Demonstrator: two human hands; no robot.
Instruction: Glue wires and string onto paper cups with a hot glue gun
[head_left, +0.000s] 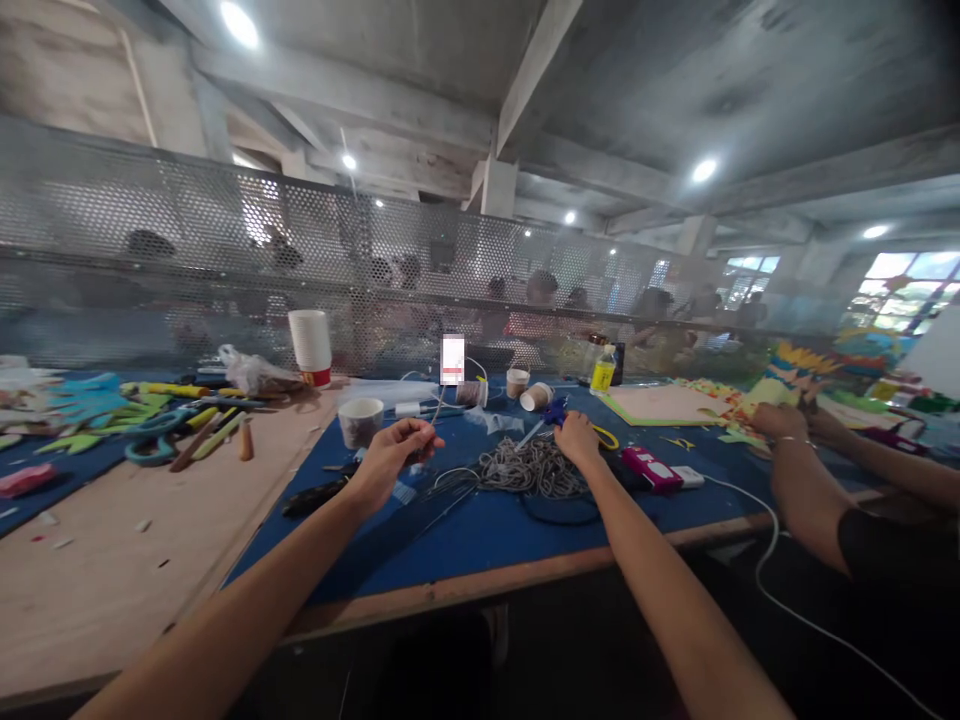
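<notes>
My left hand (399,458) is closed in a pinch on a thin stick (441,392) that points up and away. On the right, my right hand (577,438) has its fingers wrapped round a blue tool (555,411), which looks like a glue gun. A heap of grey cord (529,468) lies on the blue mat (420,570) between and below the hands. A paper cup (361,421) stands left of my left hand. Near my right forearm lies a magenta box (649,469) beside a white plug with a cable.
Scissors (150,440) and wooden-handled tools lie at the left. Stacked cups (310,345), small brown cups (535,397) and a yellow bottle (602,370) stand along the back. Another person's hands (780,420) work at the right. A perforated screen runs behind.
</notes>
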